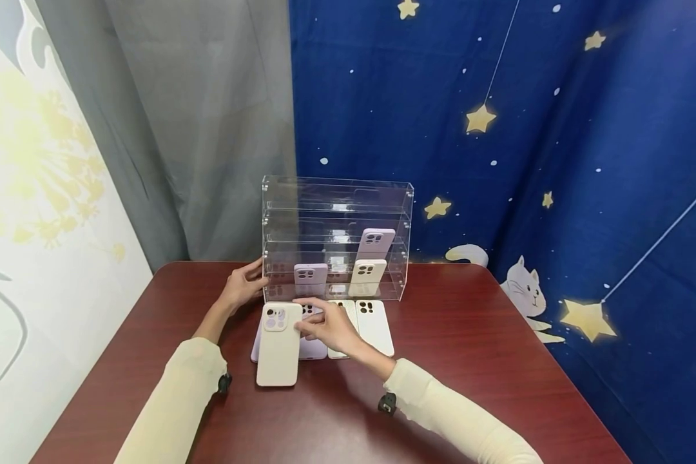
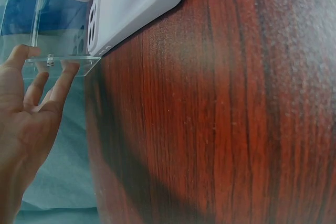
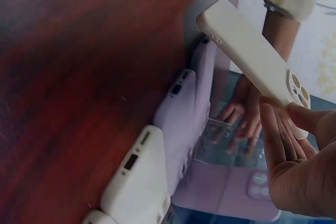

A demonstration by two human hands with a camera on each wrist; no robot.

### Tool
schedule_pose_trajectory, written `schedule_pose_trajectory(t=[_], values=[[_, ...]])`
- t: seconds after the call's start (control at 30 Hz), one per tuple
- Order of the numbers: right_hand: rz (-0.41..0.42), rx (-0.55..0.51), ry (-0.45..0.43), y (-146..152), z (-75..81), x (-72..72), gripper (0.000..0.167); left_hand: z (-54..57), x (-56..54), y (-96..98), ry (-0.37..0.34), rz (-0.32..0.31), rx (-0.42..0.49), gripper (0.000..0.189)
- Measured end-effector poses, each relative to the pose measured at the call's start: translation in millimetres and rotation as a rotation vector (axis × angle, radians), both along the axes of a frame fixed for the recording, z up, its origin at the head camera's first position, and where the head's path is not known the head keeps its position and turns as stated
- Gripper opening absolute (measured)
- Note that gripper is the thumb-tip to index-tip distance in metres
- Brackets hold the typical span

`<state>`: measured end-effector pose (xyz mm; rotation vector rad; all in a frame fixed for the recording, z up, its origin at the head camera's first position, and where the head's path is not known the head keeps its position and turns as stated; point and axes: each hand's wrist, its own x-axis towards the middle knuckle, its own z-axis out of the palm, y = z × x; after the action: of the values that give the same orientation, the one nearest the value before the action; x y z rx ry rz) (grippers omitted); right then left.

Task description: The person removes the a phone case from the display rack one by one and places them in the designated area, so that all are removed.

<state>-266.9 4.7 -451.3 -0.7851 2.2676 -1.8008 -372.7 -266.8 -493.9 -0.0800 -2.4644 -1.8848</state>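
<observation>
My right hand pinches the upper right edge of a cream phone case between thumb and fingers. The case is raised with its camera cutouts at the top, and in the right wrist view it slants above the others. My left hand rests its outstretched fingers on the left side panel of a clear acrylic display rack. On the rack stand a lavender case low at left, a cream case low at right and another lavender case one tier higher.
Before the rack lies a row of cases: lavender ones at left, partly covered by the raised case, then a cream one and a white one. The dark red table meets a grey curtain and a blue star curtain.
</observation>
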Motion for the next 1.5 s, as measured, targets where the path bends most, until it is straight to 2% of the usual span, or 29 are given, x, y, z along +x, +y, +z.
schedule_pose_trajectory(t=[0.17, 0.47, 0.67, 0.87, 0.97, 1.07, 1.1, 1.2, 1.3, 1.5], values=[[0.011, 0.035, -0.037, -4.7, -11.4, 6.1, 0.053, 0.6, 1.2, 0.9, -0.005, -0.002, 0.015, 0.07], [0.025, 0.113, -0.02, -8.8, -37.4, 10.4, 0.048, 1.0, 1.3, 1.3, 0.007, 0.006, 0.015, 0.07], [0.06, 0.178, -0.05, -11.1, -53.0, 15.2, 0.046, 5.0, 4.6, 2.2, -0.009, -0.02, 0.039, 0.07], [0.092, 0.28, -0.01, -12.7, -55.4, 21.0, 0.044, 27.5, 19.5, 5.7, -0.024, -0.042, 0.047, 0.07], [0.109, 0.314, 0.016, -13.6, -56.0, 23.5, 0.044, 20.9, 16.1, 4.3, -0.011, -0.034, 0.028, 0.069], [0.116, 0.329, 0.022, -14.0, -56.5, 26.4, 0.042, 19.2, 15.5, 3.9, -0.012, -0.032, 0.034, 0.069], [0.116, 0.331, 0.02, -13.9, -56.6, 27.4, 0.042, 19.8, 16.5, 4.0, -0.013, -0.033, 0.035, 0.069], [0.119, 0.34, 0.021, -13.3, -56.7, 28.7, 0.041, 31.7, 24.5, 6.3, -0.033, -0.042, 0.041, 0.069], [0.121, 0.354, 0.024, -12.4, -57.4, 28.8, 0.039, 28.1, 21.7, 5.4, -0.022, -0.044, 0.054, 0.069], [0.135, 0.367, 0.02, -11.7, -57.8, 29.4, 0.037, 6.0, 7.5, 1.3, 0.006, -0.02, 0.028, 0.068]])
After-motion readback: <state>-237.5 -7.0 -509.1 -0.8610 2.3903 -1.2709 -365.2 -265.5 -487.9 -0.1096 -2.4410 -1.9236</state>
